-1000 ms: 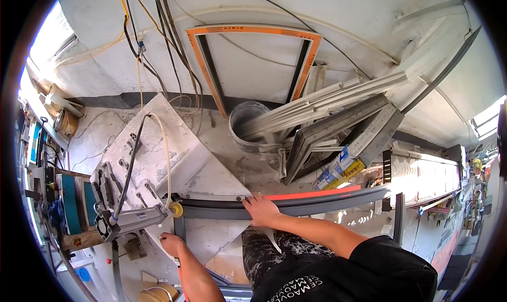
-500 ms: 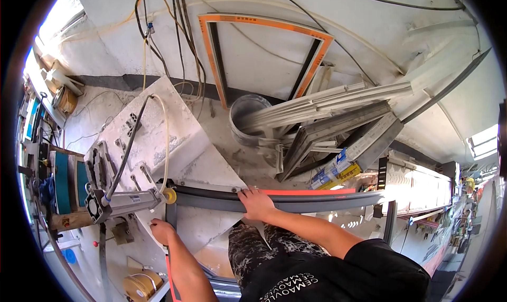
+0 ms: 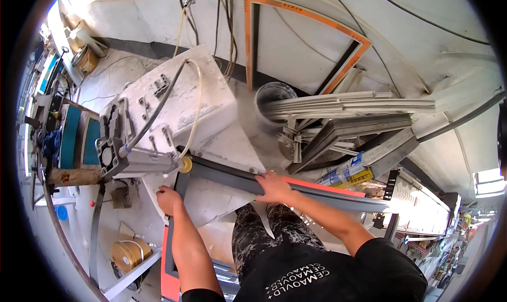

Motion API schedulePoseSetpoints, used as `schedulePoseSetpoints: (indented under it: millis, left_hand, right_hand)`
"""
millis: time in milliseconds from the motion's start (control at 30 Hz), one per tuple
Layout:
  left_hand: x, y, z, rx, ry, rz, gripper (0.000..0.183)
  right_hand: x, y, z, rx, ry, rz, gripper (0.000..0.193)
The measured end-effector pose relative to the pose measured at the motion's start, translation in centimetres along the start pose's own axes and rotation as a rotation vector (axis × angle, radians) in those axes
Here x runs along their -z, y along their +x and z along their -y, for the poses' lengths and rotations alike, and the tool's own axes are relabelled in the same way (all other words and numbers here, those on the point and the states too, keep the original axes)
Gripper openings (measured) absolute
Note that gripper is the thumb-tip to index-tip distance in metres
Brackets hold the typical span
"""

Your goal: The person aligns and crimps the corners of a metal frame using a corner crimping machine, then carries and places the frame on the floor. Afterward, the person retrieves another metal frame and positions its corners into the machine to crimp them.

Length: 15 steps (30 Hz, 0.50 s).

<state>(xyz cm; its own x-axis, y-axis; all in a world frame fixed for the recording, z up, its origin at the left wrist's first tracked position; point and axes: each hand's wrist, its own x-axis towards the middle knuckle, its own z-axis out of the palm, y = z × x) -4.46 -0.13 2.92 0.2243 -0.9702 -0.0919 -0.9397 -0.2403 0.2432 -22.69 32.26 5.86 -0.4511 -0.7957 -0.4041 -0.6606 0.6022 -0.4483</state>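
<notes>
A dark grey window or door frame (image 3: 222,179) with red film along its outer edges lies across the machine's pale worktop. Its corner sits under the yellow round head (image 3: 185,164) at the end of a silver pneumatic cylinder (image 3: 145,163). My left hand (image 3: 169,200) is closed round the frame's left member, just below that corner. Farther right, my right hand (image 3: 273,187) grips the long far member, fingers over its top. Dusty and white, the machine (image 3: 208,101) carries several metal brackets and a curved hose (image 3: 161,109).
Behind the machine stands a grey bucket (image 3: 269,98) with long pale profiles leaning out. Dark frame pieces (image 3: 354,127) are piled beside it. An orange-edged frame (image 3: 311,14) leans on the wall. A tan roll (image 3: 127,255) sits at lower left.
The whole view has shifted, so the machine, bucket and wall frame appear farther right. Both hands keep their hold at about the same places on the frame.
</notes>
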Motion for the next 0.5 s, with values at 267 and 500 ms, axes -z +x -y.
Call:
schedulePoseSetpoints:
  millis: [267,500]
  left_hand:
    - [1.5,0.1,0.4,0.018,-0.002,0.015,0.048]
    - [0.2,0.1,0.7,-0.006,-0.01,0.002,0.048]
  right_hand:
    - [32.8,-13.6,9.7,0.23,0.242,-1.148,0.07]
    - [38.9,-19.1,9.8,0.578,-0.179,-1.836,0.065]
